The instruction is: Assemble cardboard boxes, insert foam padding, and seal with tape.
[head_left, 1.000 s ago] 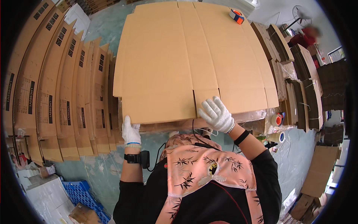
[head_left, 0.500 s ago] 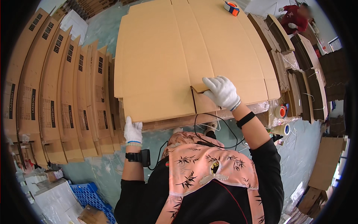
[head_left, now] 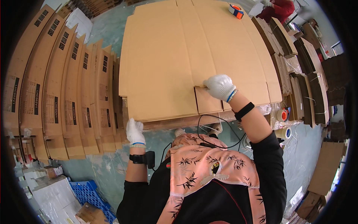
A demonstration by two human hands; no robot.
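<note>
A large flat cardboard sheet (head_left: pixel 160 63), creased lengthwise, lies on top of a stack in front of me. My right hand (head_left: pixel 220 87), in a white knitted glove, is closed on a narrow cardboard flap (head_left: pixel 207 101) at the sheet's near edge. The flap's slit edges show dark on both sides. Beside the near left corner is my left hand (head_left: pixel 135 132), gloved too, its fingers bent close to the sheet's edge. Whether it holds anything is hidden.
Folded cardboard cartons (head_left: pixel 52 93) stand in a row at left. Bundled cardboard (head_left: pixel 307 91) is stacked at right, with tape rolls (head_left: pixel 283 115) nearby. An orange-and-blue tape dispenser (head_left: pixel 236 11) sits on the sheet's far end. A blue plastic pallet (head_left: pixel 87 196) lies lower left. A co-worker in red (head_left: pixel 280 11) is far right.
My right hand's fingers have closed more tightly over the flap, and the hand has turned slightly. My left hand has shifted a little off the corner. The co-worker in red has moved.
</note>
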